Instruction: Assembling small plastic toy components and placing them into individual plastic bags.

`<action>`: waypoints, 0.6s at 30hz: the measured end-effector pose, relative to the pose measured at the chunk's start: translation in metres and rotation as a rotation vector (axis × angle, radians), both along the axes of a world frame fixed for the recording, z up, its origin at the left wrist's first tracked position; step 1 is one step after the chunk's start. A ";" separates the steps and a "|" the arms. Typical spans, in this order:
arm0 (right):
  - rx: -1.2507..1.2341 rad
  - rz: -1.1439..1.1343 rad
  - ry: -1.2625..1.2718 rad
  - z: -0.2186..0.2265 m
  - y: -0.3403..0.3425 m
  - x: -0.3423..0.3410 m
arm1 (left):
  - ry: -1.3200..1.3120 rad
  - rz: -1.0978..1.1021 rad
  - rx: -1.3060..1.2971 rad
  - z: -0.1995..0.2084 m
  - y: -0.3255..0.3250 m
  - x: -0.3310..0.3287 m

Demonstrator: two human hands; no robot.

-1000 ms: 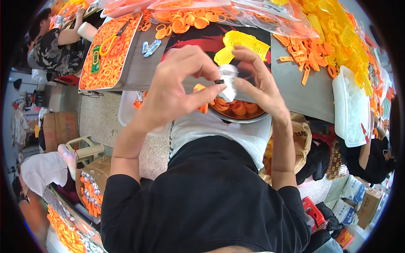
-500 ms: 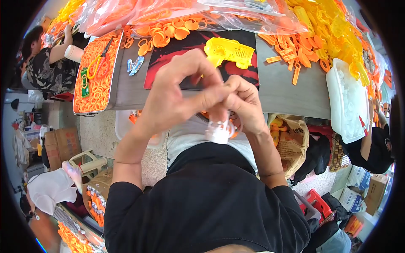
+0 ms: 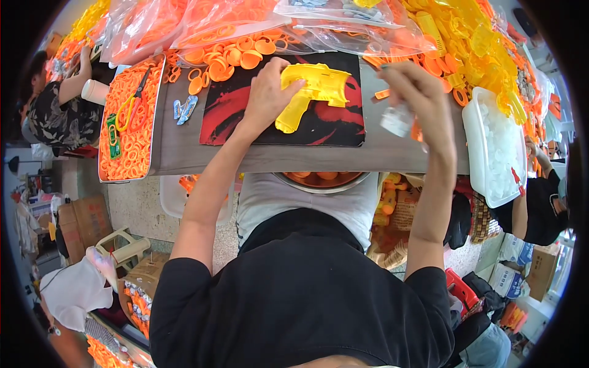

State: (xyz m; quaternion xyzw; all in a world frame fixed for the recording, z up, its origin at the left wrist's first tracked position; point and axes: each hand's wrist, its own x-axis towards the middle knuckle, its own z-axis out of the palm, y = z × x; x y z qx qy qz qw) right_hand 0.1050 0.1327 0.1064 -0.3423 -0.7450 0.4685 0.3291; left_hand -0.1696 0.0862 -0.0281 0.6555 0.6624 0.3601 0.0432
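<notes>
On a black and red mat lies a yellow plastic toy gun shell. My left hand grips its left end, thumb over the top and the other fingers hidden behind it. Off to the right of the mat, my right hand is raised above the table and smeared by motion. Its fingers are curled, and a whitish translucent plastic piece hangs at them. The exact shape of that piece is blurred.
A tray of orange rings holds yellow-handled scissors at the left. A white tub of clear parts stands right. Bags of orange parts and yellow shells line the back. A bowl sits at my lap. Co-workers sit on both sides.
My hands were together over my lap with the white piece. They have parted: the left has gone forward onto the yellow shell, the right out to the right with the piece.
</notes>
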 end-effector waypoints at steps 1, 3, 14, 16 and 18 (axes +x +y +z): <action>-0.018 0.010 -0.066 -0.010 0.001 -0.016 | -0.287 -0.009 -0.067 0.009 -0.006 0.000; 0.030 0.082 -0.219 -0.047 0.005 -0.052 | -0.660 -0.010 -0.108 0.022 -0.023 -0.002; 0.276 0.165 -0.201 -0.096 0.010 -0.079 | -0.450 0.001 -0.004 0.018 -0.029 -0.004; 0.268 0.177 -0.226 -0.094 0.009 -0.081 | -0.416 0.015 -0.027 0.019 -0.026 -0.002; 0.239 0.171 -0.198 -0.095 0.009 -0.080 | -0.366 -0.010 0.012 0.023 -0.026 0.002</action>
